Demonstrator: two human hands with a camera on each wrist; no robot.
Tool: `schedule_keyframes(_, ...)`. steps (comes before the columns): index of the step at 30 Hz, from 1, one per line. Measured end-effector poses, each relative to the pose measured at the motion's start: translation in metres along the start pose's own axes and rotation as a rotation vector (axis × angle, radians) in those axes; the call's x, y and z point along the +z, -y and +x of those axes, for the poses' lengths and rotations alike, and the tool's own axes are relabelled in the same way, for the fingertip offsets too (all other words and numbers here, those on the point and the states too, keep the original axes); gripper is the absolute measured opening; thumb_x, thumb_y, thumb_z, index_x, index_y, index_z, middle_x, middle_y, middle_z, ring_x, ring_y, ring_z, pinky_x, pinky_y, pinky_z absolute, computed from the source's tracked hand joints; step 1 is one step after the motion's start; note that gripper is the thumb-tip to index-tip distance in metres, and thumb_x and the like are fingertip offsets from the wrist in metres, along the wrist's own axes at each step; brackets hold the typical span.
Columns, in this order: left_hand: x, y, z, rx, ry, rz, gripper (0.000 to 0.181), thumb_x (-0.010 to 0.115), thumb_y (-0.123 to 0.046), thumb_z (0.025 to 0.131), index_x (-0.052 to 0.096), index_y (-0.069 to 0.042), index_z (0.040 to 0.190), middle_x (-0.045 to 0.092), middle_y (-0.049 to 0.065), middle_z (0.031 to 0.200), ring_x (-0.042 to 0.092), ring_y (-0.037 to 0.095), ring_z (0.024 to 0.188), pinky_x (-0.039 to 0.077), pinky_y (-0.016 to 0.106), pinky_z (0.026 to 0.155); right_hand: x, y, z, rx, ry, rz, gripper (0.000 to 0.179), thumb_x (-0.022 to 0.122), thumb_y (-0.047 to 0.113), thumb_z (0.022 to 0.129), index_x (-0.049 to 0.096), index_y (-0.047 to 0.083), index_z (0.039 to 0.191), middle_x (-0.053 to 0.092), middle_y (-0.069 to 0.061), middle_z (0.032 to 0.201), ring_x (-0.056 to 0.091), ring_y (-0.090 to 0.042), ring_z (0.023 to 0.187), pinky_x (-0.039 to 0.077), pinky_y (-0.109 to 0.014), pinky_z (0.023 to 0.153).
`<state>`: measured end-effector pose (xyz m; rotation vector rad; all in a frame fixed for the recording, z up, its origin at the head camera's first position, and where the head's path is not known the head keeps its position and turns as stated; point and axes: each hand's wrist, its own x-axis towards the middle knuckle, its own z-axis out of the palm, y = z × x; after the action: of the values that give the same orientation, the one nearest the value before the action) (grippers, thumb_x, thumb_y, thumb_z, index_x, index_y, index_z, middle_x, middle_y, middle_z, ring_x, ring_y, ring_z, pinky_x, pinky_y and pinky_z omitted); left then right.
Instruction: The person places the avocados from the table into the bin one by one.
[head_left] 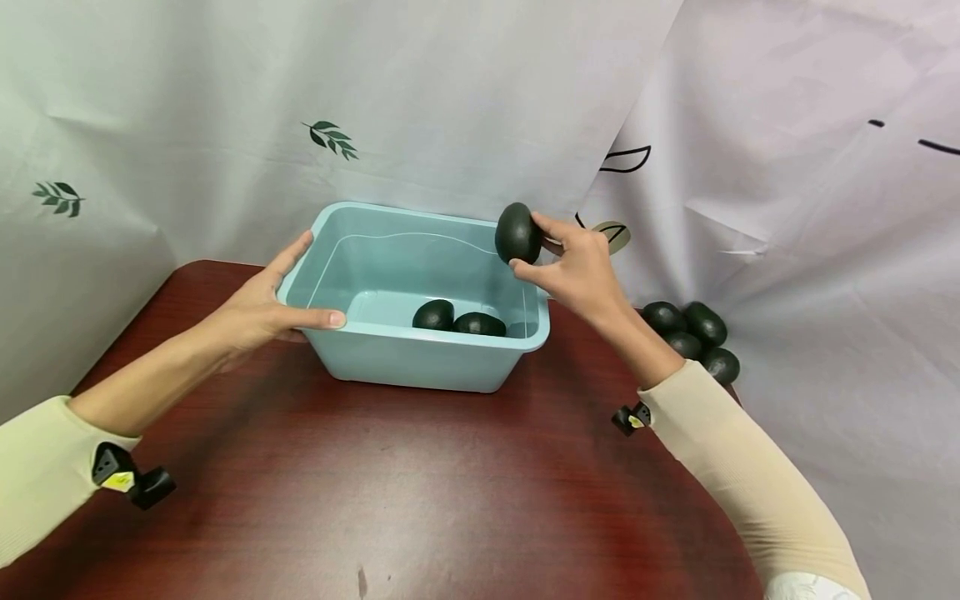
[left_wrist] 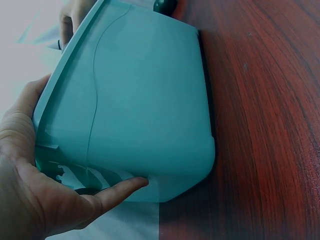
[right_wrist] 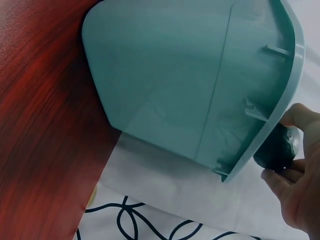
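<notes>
A light blue plastic tub [head_left: 420, 360] stands on the table with two dark green avocados [head_left: 480, 324] lying inside. My left hand [head_left: 258, 310] holds the tub's left end, its thumb over the front rim and another finger stretched along the left rim. In the left wrist view, a finger of that hand lies against the outer wall. My right hand [head_left: 576, 265] pinches another avocado [head_left: 517, 233] between thumb and fingers above the tub's right back corner. In the right wrist view, the rim partly hides this held avocado [right_wrist: 278, 149].
Several more avocados [head_left: 693, 332] are heaped at the table's right edge, beyond my right forearm. The dark red wooden table [head_left: 420, 483] extends in front of the tub. Close behind the tub hangs a pale curtain [head_left: 465, 100] with leaf prints.
</notes>
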<state>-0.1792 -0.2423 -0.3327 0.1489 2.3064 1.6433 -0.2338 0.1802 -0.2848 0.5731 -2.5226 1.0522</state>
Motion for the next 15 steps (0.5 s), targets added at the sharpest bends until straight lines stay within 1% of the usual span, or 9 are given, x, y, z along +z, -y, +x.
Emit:
schedule_keyframes(2, -0.0001, 0.0003, -0.0001, 0.000, 0.000, 0.000, 0.129, 0.089, -0.027, 0.098, -0.008, -0.053, 0.178, 0.020, 0.010, 0.188, 0.046, 0.042, 0.155, 0.059, 0.060, 0.109, 0.0008, 0.0008, 0.0010, 0.015, 0.026, -0.023, 0.072, 0.095, 0.020, 0.087, 0.069, 0.004, 0.153, 0.075, -0.017, 0.148, 0.081, -0.031, 0.123, 0.065, -0.043, 0.105)
schedule_keyframes(3, 0.0000, 0.0004, -0.0001, -0.001, 0.001, 0.000, 0.129, 0.089, -0.027, 0.098, -0.008, -0.053, 0.178, 0.020, 0.010, 0.188, 0.046, 0.042, 0.156, 0.059, 0.060, 0.108, 0.0012, 0.0011, 0.0015, 0.018, 0.039, -0.034, 0.072, 0.095, 0.021, 0.087, 0.069, 0.004, 0.153, 0.075, -0.017, 0.148, 0.081, -0.030, 0.123, 0.062, -0.040, 0.112)
schedule_keyframes(4, 0.0000, 0.0005, -0.0001, -0.001, 0.000, 0.000, 0.129, 0.089, -0.027, 0.098, -0.008, -0.053, 0.178, 0.020, 0.010, 0.188, 0.046, 0.042, 0.155, 0.059, 0.060, 0.108, 0.0017, 0.0012, 0.0021, 0.022, 0.052, -0.040, 0.073, 0.095, 0.022, 0.087, 0.069, 0.004, 0.153, 0.075, -0.017, 0.148, 0.081, -0.030, 0.124, 0.058, -0.041, 0.118)
schedule_keyframes(6, 0.0000, 0.0006, -0.0002, -0.002, 0.001, -0.001, 0.129, 0.089, -0.027, 0.098, -0.008, -0.053, 0.178, 0.021, 0.010, 0.187, 0.046, 0.042, 0.155, 0.060, 0.059, 0.108, 0.0025, 0.0012, 0.0027, 0.032, 0.080, -0.045, 0.074, 0.096, 0.023, 0.088, 0.069, 0.003, 0.153, 0.074, -0.017, 0.149, 0.080, -0.031, 0.126, 0.057, -0.044, 0.120)
schedule_keyframes(9, 0.0000, 0.0004, 0.0000, -0.002, 0.001, 0.000, 0.128, 0.089, -0.027, 0.098, -0.008, -0.053, 0.178, 0.021, 0.009, 0.187, 0.046, 0.041, 0.155, 0.060, 0.058, 0.108, 0.0028, -0.0007, 0.0027, 0.054, 0.108, -0.036, 0.073, 0.096, 0.025, 0.089, 0.069, 0.001, 0.153, 0.074, -0.020, 0.148, 0.079, -0.036, 0.128, 0.058, -0.046, 0.119)
schedule_keyframes(11, 0.0000, 0.0003, 0.0003, -0.001, 0.001, -0.001, 0.128, 0.089, -0.027, 0.098, -0.008, -0.052, 0.178, 0.022, 0.009, 0.187, 0.046, 0.041, 0.155, 0.060, 0.059, 0.108, 0.0027, -0.0027, 0.0026, 0.064, 0.122, -0.020, 0.072, 0.096, 0.025, 0.090, 0.069, 0.000, 0.152, 0.075, -0.022, 0.146, 0.078, -0.040, 0.129, 0.064, -0.052, 0.107)
schedule_keyframes(15, -0.0002, 0.0001, 0.0006, 0.001, 0.000, -0.004, 0.128, 0.089, -0.027, 0.098, -0.008, -0.052, 0.179, 0.021, 0.009, 0.187, 0.045, 0.042, 0.156, 0.059, 0.063, 0.110, 0.0009, -0.0065, 0.0022, 0.080, 0.130, -0.010, 0.070, 0.096, 0.027, 0.091, 0.071, 0.002, 0.151, 0.075, -0.021, 0.147, 0.078, -0.042, 0.129, 0.065, -0.052, 0.105)
